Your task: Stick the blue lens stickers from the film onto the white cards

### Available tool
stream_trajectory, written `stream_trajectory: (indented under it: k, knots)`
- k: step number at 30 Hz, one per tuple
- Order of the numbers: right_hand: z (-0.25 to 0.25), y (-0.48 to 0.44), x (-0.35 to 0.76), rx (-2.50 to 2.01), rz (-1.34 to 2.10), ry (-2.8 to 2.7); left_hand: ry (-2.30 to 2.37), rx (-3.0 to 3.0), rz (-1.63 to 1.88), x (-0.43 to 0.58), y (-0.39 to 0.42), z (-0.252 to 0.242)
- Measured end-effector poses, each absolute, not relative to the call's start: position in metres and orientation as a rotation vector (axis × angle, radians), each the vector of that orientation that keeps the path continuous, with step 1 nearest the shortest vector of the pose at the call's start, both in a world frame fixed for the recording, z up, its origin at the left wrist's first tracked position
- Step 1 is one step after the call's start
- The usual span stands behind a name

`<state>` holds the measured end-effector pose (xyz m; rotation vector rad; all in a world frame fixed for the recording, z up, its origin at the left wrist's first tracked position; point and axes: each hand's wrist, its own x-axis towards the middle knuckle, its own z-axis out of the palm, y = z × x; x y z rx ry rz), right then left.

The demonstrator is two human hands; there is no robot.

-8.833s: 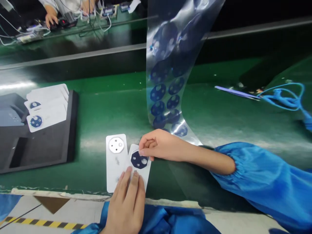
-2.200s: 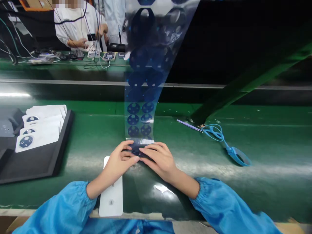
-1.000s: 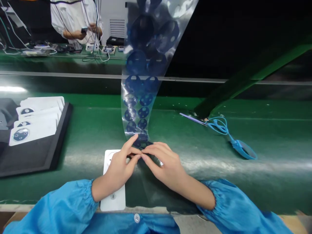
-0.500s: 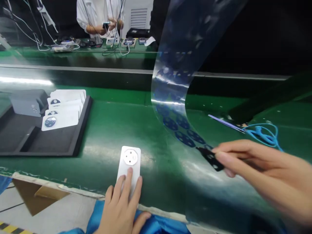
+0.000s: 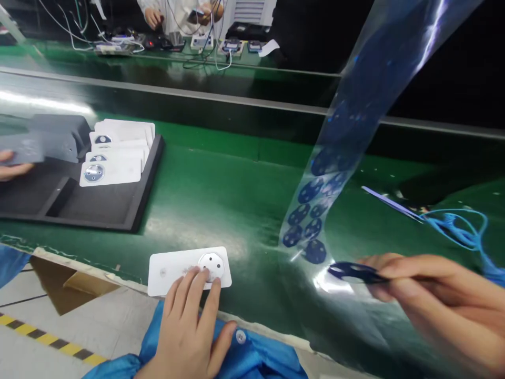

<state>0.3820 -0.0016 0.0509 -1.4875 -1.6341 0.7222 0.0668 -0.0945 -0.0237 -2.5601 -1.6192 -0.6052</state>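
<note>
My left hand (image 5: 193, 316) rests with its fingers spread on a white rectangular panel (image 5: 175, 263). The panel lies crosswise near the bench's front edge, its recessed round disc with small holes at the right end, partly under my fingertips. At the right, my right hand (image 5: 430, 295) is closed in a pinch on a dark round sticker (image 5: 355, 271) with holes, held tilted above the bench. Left of that sticker, a clear film strip (image 5: 335, 152) carrying rows of similar dark stickers hangs down to the bench.
A black divided tray (image 5: 130, 208) at the left holds overlapping white panels (image 5: 112, 171) and grey ones (image 5: 63, 134). Another person's hand (image 5: 13, 171) holds a grey panel there. Tweezers (image 5: 390, 202) and a blue coiled cord (image 5: 461, 226) lie at the right. A co-worker (image 5: 185, 16) stands across.
The white panel has turned from lengthwise to crosswise under my left hand. The dark sticker in my right hand has come away from the film strip. Another person's hand has appeared at the left.
</note>
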Motion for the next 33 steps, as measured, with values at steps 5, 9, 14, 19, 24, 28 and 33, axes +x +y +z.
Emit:
stream_trajectory:
  k: [5, 9, 14, 19, 24, 28, 33]
  knots:
    - [0.041, 0.009, 0.32, -1.032, 1.1, -2.12, -1.597, -2.579, -0.587, 0.064, -0.098, -0.034]
    - [0.016, 0.014, 0.271, -1.065, 1.603, -1.886, -1.524, -2.67, -0.699, 0.047, -0.099, -0.033]
    - [-0.008, 0.008, 0.249, -1.209, 1.834, -1.597, -1.362, -2.682, -0.723, 0.023, -0.086, -0.028]
    - [-0.014, 0.004, 0.25, -1.279, 1.784, -1.617, -1.308, -2.768, -0.56, 0.015, -0.075, -0.031]
    - [-0.01, 0.006, 0.251, -1.358, 1.749, -1.704, -1.328, -2.78, -0.597, 0.017, -0.077, -0.036]
    - [-0.007, 0.009, 0.252, -1.394, 1.757, -1.746, -1.331, -2.777, -0.647, 0.019, -0.076, -0.038]
    - [-0.005, 0.011, 0.252, -1.399, 1.685, -1.821, -1.342, -2.781, -0.648, 0.02, -0.072, -0.036]
